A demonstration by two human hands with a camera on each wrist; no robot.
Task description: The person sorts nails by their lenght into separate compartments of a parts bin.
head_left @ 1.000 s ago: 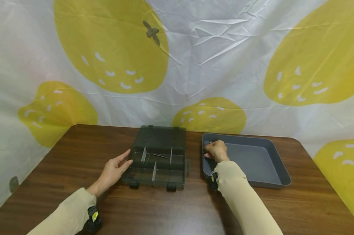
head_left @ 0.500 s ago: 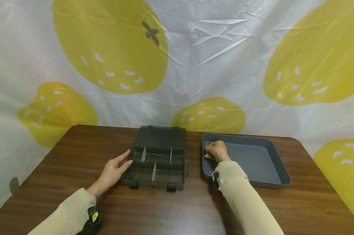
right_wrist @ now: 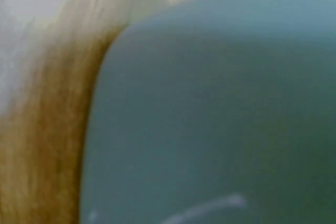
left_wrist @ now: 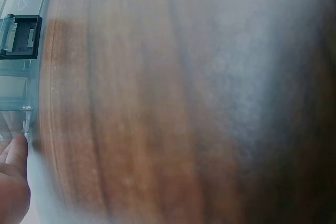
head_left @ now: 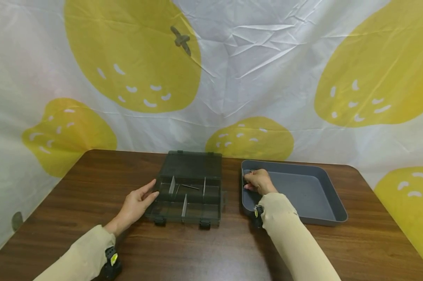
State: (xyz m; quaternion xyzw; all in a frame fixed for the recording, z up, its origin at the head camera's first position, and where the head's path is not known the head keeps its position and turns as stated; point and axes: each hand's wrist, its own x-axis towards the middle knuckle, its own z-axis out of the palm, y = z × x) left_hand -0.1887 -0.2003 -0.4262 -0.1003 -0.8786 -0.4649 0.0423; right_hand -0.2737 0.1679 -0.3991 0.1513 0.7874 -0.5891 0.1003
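A dark see-through divider box (head_left: 201, 210) lies with its lid (head_left: 192, 164) folded back. Thin metal pins that look like nails (head_left: 190, 186) rest in its back middle compartment. My left hand (head_left: 135, 203) touches the box's left side, fingers extended; its fingertips also show in the left wrist view. My right hand (head_left: 258, 181) reaches into the left end of a grey tray (head_left: 329, 187), fingers curled down. Small metal pieces (head_left: 252, 170) show just beyond its knuckles. Whether the fingertips pinch one is hidden. In the right wrist view, a blurred pale streak (right_wrist: 210, 208) lies inside the tray.
Both containers stand on a brown wooden table (head_left: 229, 249), with a strip of bare wood between them. Two black latches (head_left: 205, 223) stick out at the box's front edge. A white cloth with yellow fruit (head_left: 250, 136) hangs behind the table.
My right wrist and sleeve have shifted slightly to the right, while the fingers stay at the tray's left end. The left hand and the box have not moved.
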